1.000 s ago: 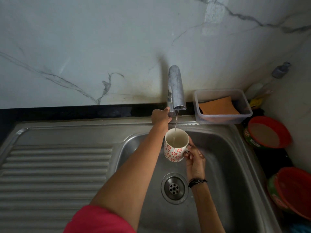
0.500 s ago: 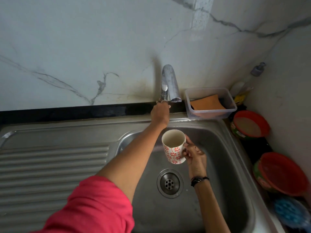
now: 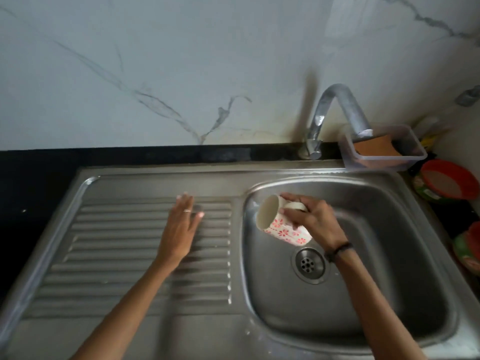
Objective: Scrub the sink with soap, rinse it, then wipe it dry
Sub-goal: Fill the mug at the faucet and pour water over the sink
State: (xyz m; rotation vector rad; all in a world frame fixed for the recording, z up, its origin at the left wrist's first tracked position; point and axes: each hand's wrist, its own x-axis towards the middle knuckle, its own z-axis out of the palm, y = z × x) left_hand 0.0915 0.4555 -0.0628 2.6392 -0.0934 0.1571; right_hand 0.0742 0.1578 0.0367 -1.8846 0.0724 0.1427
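Observation:
The steel sink (image 3: 405, 258) lies at the right, its drain (image 3: 309, 265) near the middle of the basin. My right hand (image 3: 311, 219) grips a white mug with red flowers (image 3: 279, 224) by its handle, tipped on its side with the mouth facing left over the basin's left edge. My left hand (image 3: 181, 227) hovers flat, fingers straight, over the ribbed drainboard (image 3: 117, 255). The chrome tap (image 3: 335, 113) stands at the back with no water running.
A clear plastic tub (image 3: 413, 157) with an orange sponge (image 3: 376, 149) sits behind the basin at the right. Red and green bowls (image 3: 446, 183) stand along the right edge by the wall. A black counter strip (image 3: 130, 154) runs under the marble wall.
My left hand left the tap and swung left over the drainboard. The water stopped. My right hand tipped the mug from upright to sideways, and my view shifted left.

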